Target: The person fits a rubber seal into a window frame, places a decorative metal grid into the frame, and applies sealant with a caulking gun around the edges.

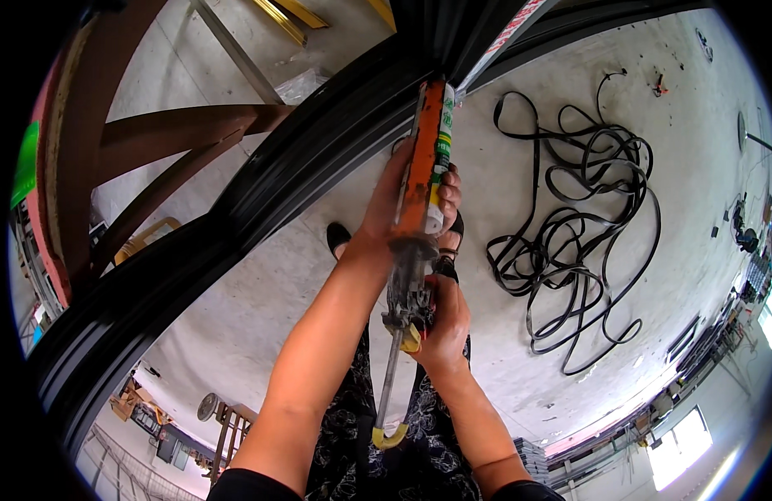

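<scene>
A caulking gun [415,179] with a worn orange cradle points away from me, its front end up against a corner of the black frame [269,171]. In the cradle lies a sealant cartridge [444,142] with a green, white and yellow label. My left hand [389,188] wraps round the cradle from beneath, and its fingertips show on the right side. At the handle and trigger end, my right hand [447,326] is closed on the gun. The plunger rod [389,384] sticks out towards me and ends in a yellow hook. The cartridge's nozzle tip is hidden at the frame.
Tangled black strip [570,217] lies in loops on the concrete floor [486,334] at right. A brown metal stand [169,138] supports the frame at left. A pale strip with red print [507,37] runs along another frame bar. Yellow bars [282,21] lie beyond.
</scene>
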Tool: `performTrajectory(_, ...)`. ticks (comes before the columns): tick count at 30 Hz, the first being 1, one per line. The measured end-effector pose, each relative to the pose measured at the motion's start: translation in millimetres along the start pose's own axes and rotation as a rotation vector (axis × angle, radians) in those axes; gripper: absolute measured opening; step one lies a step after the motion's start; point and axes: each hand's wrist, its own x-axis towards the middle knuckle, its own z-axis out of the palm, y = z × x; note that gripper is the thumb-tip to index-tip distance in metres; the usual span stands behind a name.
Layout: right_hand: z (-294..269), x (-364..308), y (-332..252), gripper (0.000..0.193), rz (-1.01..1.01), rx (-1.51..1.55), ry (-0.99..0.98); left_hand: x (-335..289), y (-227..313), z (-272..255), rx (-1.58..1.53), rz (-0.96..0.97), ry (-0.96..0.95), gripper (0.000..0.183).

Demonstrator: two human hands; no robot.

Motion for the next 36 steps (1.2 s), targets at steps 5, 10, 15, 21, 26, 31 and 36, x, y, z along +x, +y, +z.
performTrajectory(5, 5, 0, 4, 0.053, -0.021, 0.015, 0.025, 3, 3, 1, 0.02, 0.002, 0.018, 0.06)
performTrajectory(10, 11, -6, -10, 0.05, 0.109, 0.035, 0.009, -2, 6, 0, 0.02, -0.066, -0.003, 0.06)
performTrajectory(15, 18, -12, -17, 0.052, 0.124, 0.025, 0.016, -9, 8, 4, 0.01, -0.087, 0.017, 0.06)
performTrajectory(21, 19, -9, -19, 0.051, 0.119, 0.043, 0.028, -10, 8, 7, -0.002, -0.099, 0.017, 0.06)
performTrajectory(26, 18, -3, -12, 0.05, 0.084, 0.062, 0.032, -6, 11, 8, -0.006, -0.078, 0.044, 0.059)
performTrajectory(31, 17, -11, -17, 0.052, 0.113, 0.027, 0.028, -9, 6, 5, 0.045, -0.07, 0.061, 0.059)
performTrajectory(36, 19, -23, -21, 0.039, 0.111, 0.039, 0.011, -23, -3, 0, 0.071, -0.055, 0.059, 0.061)
